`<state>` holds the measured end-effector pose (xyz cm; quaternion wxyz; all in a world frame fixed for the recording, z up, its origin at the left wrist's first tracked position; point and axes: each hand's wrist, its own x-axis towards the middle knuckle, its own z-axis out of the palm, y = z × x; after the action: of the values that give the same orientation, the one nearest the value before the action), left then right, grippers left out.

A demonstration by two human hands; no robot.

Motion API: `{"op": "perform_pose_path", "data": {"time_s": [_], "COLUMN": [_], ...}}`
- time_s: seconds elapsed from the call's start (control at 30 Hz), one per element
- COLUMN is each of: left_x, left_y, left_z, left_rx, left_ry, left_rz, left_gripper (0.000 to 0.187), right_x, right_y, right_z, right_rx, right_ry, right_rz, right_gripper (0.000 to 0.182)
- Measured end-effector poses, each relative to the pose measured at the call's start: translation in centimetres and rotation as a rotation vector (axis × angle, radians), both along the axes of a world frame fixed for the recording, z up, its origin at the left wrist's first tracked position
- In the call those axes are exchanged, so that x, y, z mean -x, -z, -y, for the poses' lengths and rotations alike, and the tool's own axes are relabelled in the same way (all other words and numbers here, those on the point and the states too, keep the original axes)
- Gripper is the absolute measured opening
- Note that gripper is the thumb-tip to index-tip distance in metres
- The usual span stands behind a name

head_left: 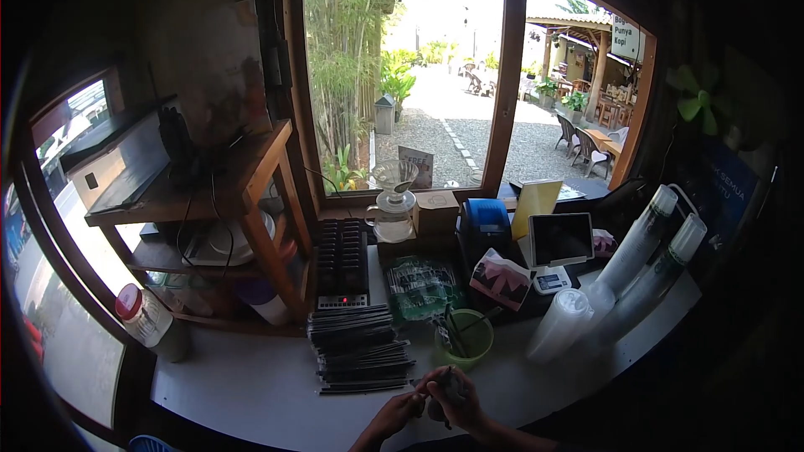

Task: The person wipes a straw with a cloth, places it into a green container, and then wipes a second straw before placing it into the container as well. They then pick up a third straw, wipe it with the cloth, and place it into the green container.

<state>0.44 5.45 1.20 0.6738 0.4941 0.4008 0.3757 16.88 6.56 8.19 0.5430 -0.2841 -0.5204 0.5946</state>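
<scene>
The small dark object (442, 387) is between my two hands, above the near edge of the white counter (251, 385), a little right of its middle. I cannot tell what it is exactly; it is thin and dark, and partly hidden by my fingers. My right hand (461, 398) is curled around it, with the fingers pressed together on it. My left hand (395, 414) comes from the other side, and its fingertips pinch one end of the same thing. I hold it with both hands and close to my body, I think because it is small and needs fine work.

Just behind my hands stands a green cup (466, 343) with dark straws or sticks leaning in it, so near that I can reach it without stretching. To its left, a stack of black flat sleeves (358, 351) lies on the counter, and behind this is a black charging rack of pagers (342, 264), upright against the wooden shelf (243, 192). A wrapped packet (419, 285) lies behind the cup.

Toward the right edge of the counter, long sleeves of plastic cups (645, 272) lie tilted in their wrappers, and a stack of clear lids (559, 322) is near them. At the back edge, under the window (402, 75), I see a glass coffee server with dripper (394, 205), a blue receipt printer (486, 226) and a small tablet screen (559, 238) turned to me. A jar with a red lid (146, 318) stands at the far left corner.
</scene>
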Motion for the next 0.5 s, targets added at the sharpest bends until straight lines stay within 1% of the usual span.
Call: {"op": "perform_pose_path", "data": {"time_s": [0.03,0.13,0.17,0.27,0.3,0.33,0.4,0.43,0.47,0.5], "left_x": [0.0,-0.6,-0.6,-0.4,-0.7,-0.7,-0.7,-0.9,-1.3,-1.2], "left_y": [-0.2,1.0,0.9,-0.3,-1.7,-0.8,-0.1,0.2,0.3,2.8], "left_z": [0.0,-0.5,-0.8,-0.8,-0.6,-0.7,-1.1,-1.1,-0.9,-1.1], "left_rx": [0.110,0.084,0.029,-0.010,-0.063,-0.051,-0.034,-0.089,-0.054,-0.020], "left_ry": [0.016,-0.063,-0.067,-0.060,-0.085,-0.073,-0.054,-0.058,-0.101,-0.086], "left_rz": [-0.139,-0.076,-0.049,-0.052,-0.016,-0.014,-0.011,-0.081,-0.133,-0.110], "left_gripper": [0.040,0.039,0.040,0.041,0.042,0.042,0.041,0.041,0.039,0.039], "right_x": [-0.2,0.1,0.2,0.7,0.6,0.3,0.1,0.2,0.2,0.0], "right_y": [-1.4,-3.5,-3.4,-0.5,0.5,1.1,0.7,0.2,-1.1,-2.7], "right_z": [-0.2,-0.4,-0.4,-0.1,-0.4,-0.3,-0.4,-0.7,-0.7,-0.5], "right_rx": [-0.099,-0.159,-0.214,-0.116,-0.112,-0.062,0.028,-0.122,-0.160,-0.192], "right_ry": [0.093,0.037,0.027,-0.053,-0.072,-0.070,-0.074,0.027,0.045,0.066], "right_rz": [0.076,-0.028,0.005,0.047,0.246,0.208,0.129,0.093,0.061,0.031], "right_gripper": [0.019,0.015,0.017,0.017,0.015,0.015,0.014,0.015,0.015,0.016]}}
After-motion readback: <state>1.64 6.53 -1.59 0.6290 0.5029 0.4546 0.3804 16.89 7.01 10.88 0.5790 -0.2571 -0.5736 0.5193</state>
